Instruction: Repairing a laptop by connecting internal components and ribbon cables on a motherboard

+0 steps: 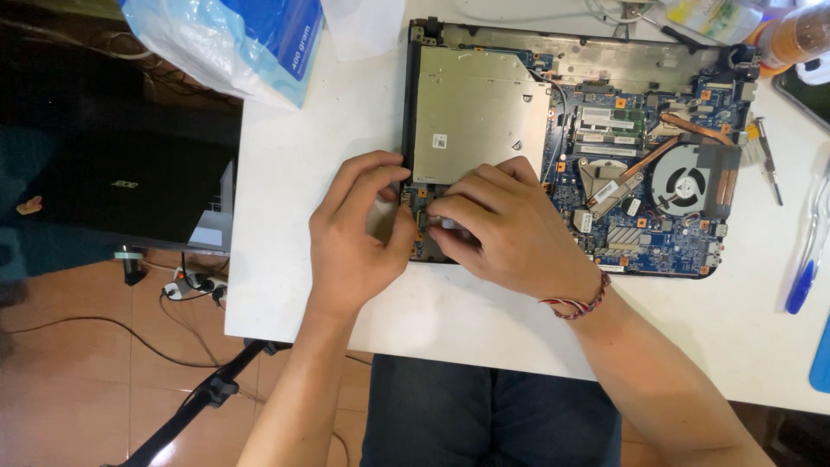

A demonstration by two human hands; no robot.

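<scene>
An opened laptop base [571, 156] lies on the white tabletop [294, 173], with its blue motherboard [640, 233], the copper heat pipe [648, 156], the round cooling fan [680, 186] and the flat silver optical drive [475, 112] all uncovered. Both hands work at the near left corner of the base, just below the optical drive.

The left hand [354, 238] has its fingers curled, and the thumb and forefinger are pinched narrow at a small part beside the dark edge of the base. What exactly is between them I cannot tell, because the fingers cover it. The right hand [510, 229], which wears a red braided bracelet [577, 304] on the wrist, has its fingertips pressed together on a small connector area [421, 207] on the board. This grip is also narrow, and the thing inside it is hidden.

The risk here, in my judgement, is a too strong or slanted pull: a small connector or thin cable in this corner could tear or bend. The fingers also hide the part, so a slip against nearby components is possible. A small screwdriver [768, 164] and a blue pen [808, 259] lie at the right, well apart from the hands.
</scene>
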